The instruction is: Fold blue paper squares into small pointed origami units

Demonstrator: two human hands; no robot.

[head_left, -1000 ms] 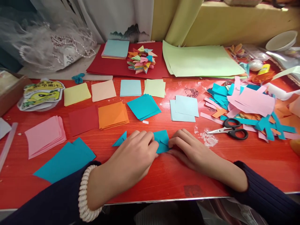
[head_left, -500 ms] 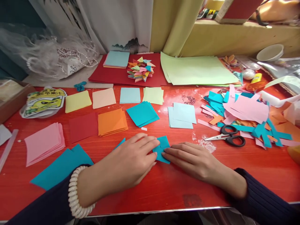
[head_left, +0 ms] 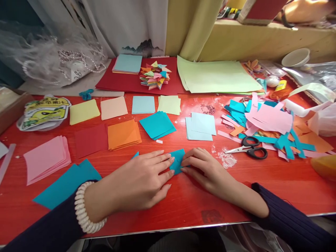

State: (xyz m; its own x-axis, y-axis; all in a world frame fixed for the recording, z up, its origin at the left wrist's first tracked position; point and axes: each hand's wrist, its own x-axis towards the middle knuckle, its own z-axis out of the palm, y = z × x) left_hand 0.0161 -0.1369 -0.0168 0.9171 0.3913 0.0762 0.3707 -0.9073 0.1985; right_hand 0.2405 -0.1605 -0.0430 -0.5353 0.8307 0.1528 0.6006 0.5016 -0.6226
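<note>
right fingers (head_left: 192, 161) have curled, both hands (head_left: 132, 182) touching small blue paper (head_left: 176, 165)

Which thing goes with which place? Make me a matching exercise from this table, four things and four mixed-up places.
Things:
1. Scissors
2. Orange paper
3. White bowl
4. Small blue paper

Places:
A. At the back, on the right
B. At the fingertips of the left hand and right hand
C. Right beside the dark red paper
D. Next to the jumbled paper scraps

Pairs: 1-D, 2-C, 3-A, 4-B
</note>
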